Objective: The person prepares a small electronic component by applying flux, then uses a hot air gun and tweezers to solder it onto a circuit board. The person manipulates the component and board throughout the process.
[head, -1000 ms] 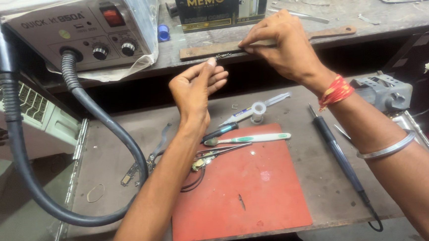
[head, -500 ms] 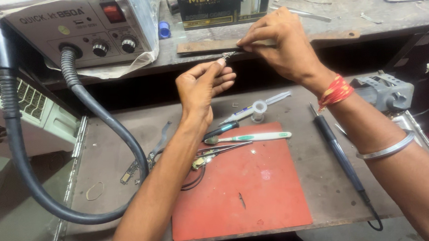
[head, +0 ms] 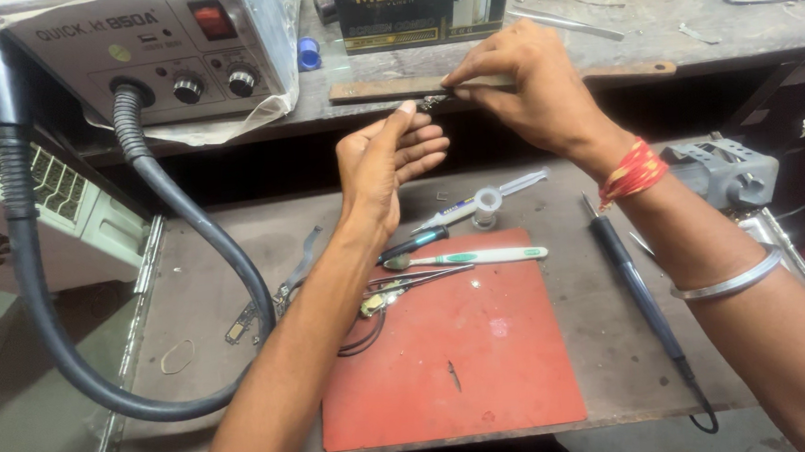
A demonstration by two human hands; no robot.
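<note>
I'm looking at a tiny dark part [head: 432, 102], pinched up in the air between both hands, just in front of the upper shelf [head: 745, 33]. The right hand [head: 529, 88] closes thumb and fingers on a thin tool whose tip meets the part; I cannot tell what sort of tool it is. The left hand [head: 389, 162] comes up from below, fingers loosely curled, thumb tip reaching to the part, apparently to steady it. Holding it high brings it close to my eye, I judge.

Below, on the tabletop [head: 210, 284], one red mat [head: 457, 362] gives a work surface, and the tools sit along its top edge within easy reach: one toothbrush [head: 470, 258], one pair of tweezers [head: 420, 279], one dark-handled tool [head: 411, 246] and one syringe [head: 476, 205]. One soldering iron [head: 634, 286] lies right of the mat, its cord trailing off the front edge. One vise [head: 720, 171] sits at the far right.

On the left, one hot-air station [head: 150, 55] stands on the shelf, with two knobs and one red switch, and its one thick hose [head: 66, 358] loops down over the tabletop. One dark box [head: 422, 9] stands beside it.
</note>
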